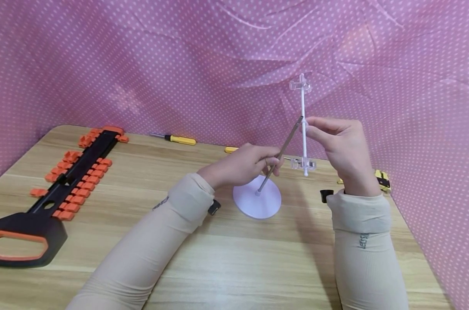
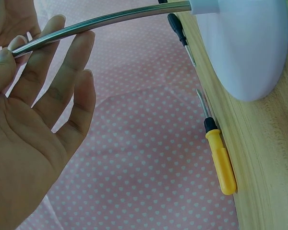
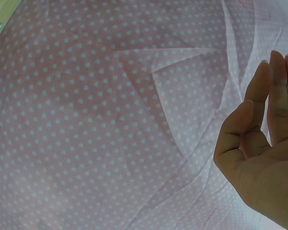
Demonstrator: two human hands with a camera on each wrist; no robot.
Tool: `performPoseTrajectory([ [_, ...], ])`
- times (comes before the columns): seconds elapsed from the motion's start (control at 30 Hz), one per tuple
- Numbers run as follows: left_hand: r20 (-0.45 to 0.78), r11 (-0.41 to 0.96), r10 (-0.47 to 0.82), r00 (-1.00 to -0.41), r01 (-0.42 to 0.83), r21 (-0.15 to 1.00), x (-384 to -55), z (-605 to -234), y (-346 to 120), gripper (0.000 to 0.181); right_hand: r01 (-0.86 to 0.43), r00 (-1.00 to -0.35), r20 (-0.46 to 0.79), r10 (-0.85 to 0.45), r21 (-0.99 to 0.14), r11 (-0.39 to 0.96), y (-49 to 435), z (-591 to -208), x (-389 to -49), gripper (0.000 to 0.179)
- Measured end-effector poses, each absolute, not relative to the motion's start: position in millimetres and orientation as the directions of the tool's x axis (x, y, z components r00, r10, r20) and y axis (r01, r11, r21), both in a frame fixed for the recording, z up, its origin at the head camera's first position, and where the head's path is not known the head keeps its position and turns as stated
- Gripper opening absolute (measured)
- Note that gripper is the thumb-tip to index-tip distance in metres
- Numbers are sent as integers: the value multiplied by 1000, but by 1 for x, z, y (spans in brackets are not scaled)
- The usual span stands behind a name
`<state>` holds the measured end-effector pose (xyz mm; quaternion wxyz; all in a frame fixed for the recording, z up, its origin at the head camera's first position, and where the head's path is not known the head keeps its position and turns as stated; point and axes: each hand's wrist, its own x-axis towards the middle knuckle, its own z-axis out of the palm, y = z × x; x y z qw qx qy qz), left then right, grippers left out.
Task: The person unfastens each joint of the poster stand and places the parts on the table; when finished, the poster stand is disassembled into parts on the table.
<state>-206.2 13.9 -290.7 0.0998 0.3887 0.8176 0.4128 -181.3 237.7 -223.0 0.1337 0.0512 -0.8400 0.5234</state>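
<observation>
A slim metal rod (image 1: pixel 285 146) rises from a round white base (image 1: pixel 254 206) on the table and leans to the right. My left hand (image 1: pixel 250 165) pinches this rod; the left wrist view shows thumb and fingers of the left hand (image 2: pixel 38 105) along it. Upright beside the rod's top is a thin white bar (image 1: pixel 303 142) with a clear clip near each end, such as the upper clip (image 1: pixel 299 86). My right hand (image 1: pixel 343 144) pinches the bar near its middle. Whether rod tip and bar touch, I cannot tell. In the right wrist view, the bar is hidden beyond the right hand (image 3: pixel 259 153).
At the left lies a long black rack (image 1: pixel 48 204) with orange clips. A yellow screwdriver (image 1: pixel 182 140) lies along the back edge. Small black pieces sit by the left sleeve (image 1: pixel 214 207) and right wrist. A yellow-black object (image 1: pixel 382 180) is at the right edge, before a pink dotted curtain (image 1: pixel 161 64).
</observation>
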Motion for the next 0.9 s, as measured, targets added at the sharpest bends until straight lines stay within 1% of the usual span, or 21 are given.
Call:
performPoseTrajectory([
  [0.23,162,355,718,-677,556,751,-207,-290,14,24,-214,-963,266,42,-849,483,239,-223,-183,22],
  [0.57,153,344,719,-678,538,769,-207,-291,14,25,-185,-974,228,15,-827,531,241,-224,-185,26],
  [0.9,145,347,719,-679,533,772,-207,-291,14,27,-156,-982,191,-1,-798,583,242,-224,-184,26],
])
